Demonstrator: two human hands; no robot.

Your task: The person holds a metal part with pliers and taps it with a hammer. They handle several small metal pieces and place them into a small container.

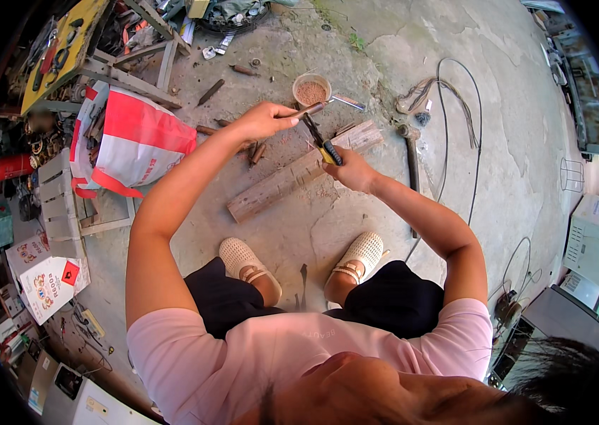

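My left hand [265,120] pinches a thin rusty metal piece [311,109] that points right, above a wooden plank [292,180] on the concrete floor. My right hand [349,168] grips pliers with yellow and black handles [322,144]; their jaws reach up to the metal piece near my left fingertips. Just beyond the hands stands a small plastic cup [311,91] filled with brownish bits, with a metal tool [347,103] lying beside it.
A hammer [410,152] lies to the right of the plank, near loops of wire [455,106]. A red and white bag [133,142] and wooden frames [129,78] stand at the left. Rusty scraps [211,92] litter the floor. My feet in white shoes [246,258] rest below the plank.
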